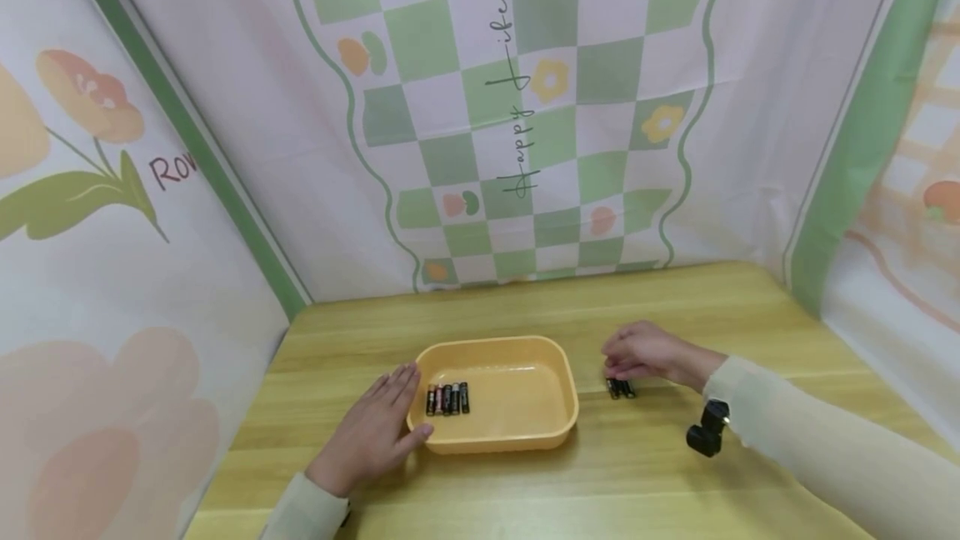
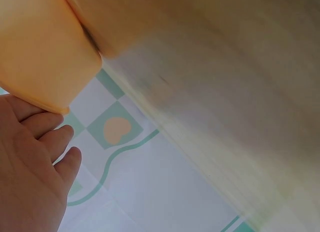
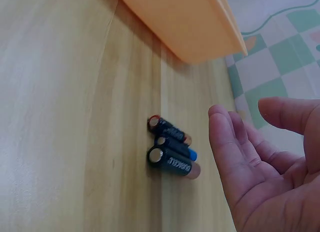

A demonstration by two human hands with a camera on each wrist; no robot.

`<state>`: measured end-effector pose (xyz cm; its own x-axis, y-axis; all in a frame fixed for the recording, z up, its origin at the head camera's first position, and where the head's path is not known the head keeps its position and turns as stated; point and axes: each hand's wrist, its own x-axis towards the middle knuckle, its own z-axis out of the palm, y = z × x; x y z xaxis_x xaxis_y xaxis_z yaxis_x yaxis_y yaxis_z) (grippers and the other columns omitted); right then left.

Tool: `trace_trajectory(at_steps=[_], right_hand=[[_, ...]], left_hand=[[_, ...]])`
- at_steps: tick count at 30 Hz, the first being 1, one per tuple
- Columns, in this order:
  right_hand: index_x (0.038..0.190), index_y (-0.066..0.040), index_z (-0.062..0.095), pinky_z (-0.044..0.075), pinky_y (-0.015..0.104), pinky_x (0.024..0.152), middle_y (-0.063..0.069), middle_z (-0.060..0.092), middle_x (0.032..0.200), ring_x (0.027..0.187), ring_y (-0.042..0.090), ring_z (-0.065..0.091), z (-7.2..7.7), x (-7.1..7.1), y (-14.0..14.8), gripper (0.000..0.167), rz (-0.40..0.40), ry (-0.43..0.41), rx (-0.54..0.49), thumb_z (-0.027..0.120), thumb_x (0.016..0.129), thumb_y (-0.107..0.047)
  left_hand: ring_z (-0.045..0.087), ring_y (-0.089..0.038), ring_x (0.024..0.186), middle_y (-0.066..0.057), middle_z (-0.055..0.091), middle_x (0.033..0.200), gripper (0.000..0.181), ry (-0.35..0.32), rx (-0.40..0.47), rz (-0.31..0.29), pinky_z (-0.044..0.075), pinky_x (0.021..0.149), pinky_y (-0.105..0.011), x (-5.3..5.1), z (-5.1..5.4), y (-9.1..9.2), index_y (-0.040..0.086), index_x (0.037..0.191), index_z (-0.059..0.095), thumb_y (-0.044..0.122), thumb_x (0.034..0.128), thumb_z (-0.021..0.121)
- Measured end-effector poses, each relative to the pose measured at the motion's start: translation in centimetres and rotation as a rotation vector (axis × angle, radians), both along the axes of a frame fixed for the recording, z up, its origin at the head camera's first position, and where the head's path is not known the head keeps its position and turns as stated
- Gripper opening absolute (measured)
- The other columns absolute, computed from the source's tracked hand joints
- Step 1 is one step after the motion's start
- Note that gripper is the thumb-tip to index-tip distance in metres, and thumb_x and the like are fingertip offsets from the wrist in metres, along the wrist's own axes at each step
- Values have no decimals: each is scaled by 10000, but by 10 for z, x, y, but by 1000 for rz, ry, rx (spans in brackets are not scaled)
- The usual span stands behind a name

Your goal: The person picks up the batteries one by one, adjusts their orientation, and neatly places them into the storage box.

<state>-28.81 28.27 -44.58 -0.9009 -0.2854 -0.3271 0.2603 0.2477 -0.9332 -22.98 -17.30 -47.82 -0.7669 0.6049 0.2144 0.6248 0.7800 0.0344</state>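
A yellow plastic tray sits on the table with several small batteries side by side at its left end. My left hand rests against the tray's left rim, its fingers extended along the edge; the left wrist view shows fingertips touching the rim. Right of the tray, my right hand is just beside three loose batteries. In the right wrist view these lie close together, the nearest a Duracell battery. The right hand's fingers are loosely bent, thumb apart, with nothing between them.
The wooden table extends around the tray on every side. A printed curtain hangs behind its far edge, with more fabric panels at left and right. A black wrist camera is strapped to the right sleeve.
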Motion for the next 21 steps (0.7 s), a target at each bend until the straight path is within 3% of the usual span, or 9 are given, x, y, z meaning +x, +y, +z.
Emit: trace_trajectory(at_steps=[21], right_hand=[[1128, 170, 515, 591, 338, 691, 180, 670, 870, 696, 193, 664, -14, 0, 18, 298, -34, -22, 40, 565, 949, -63]], left_hand=[[271, -331, 1418, -195, 268, 1552, 759, 9, 0, -4, 221, 1145, -484, 0, 1, 0, -45, 1487, 314, 497, 986, 492]])
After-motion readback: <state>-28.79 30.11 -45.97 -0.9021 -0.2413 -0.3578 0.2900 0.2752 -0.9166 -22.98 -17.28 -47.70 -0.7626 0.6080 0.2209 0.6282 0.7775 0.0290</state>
